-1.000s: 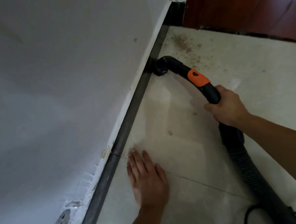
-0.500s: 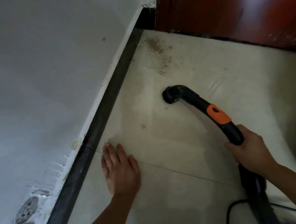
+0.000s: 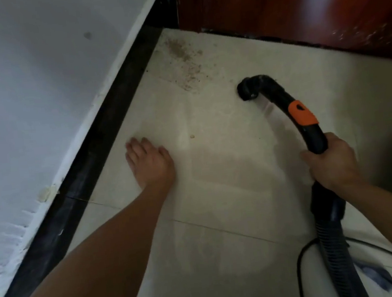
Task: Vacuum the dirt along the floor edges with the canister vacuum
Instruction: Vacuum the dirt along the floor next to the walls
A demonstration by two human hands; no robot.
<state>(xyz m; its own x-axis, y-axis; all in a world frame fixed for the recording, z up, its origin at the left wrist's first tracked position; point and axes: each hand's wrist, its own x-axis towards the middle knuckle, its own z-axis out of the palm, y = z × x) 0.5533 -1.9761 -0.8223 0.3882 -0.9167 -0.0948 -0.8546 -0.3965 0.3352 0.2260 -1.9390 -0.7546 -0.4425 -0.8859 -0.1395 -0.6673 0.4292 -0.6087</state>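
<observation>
Right hand (image 3: 330, 159) gripped wand (image 3: 312, 137); left hand (image 3: 149, 162) lay flat on floor (image 3: 218, 194). Nozzle (image 3: 247, 90) sat right of dirt (image 3: 185, 63); hasty sweep could scatter it.

Dim indoor light, soft blur, glossy door glare, wide-angle edge bending

White painted wall (image 3: 41, 91) along the left edge of the floor (image 3: 216, 170), with a small dark spot (image 3: 87, 35) high up and a chipped, yellowed patch (image 3: 47, 193) just above the black skirting strip (image 3: 91, 163). Red-brown wooden door (image 3: 296, 7) across the far edge, meeting the skirting at the far left corner. Straight tile joint (image 3: 222, 230) across the near half. Blue-grey item (image 3: 374, 272) at the near right corner, too blurred to identify.
</observation>
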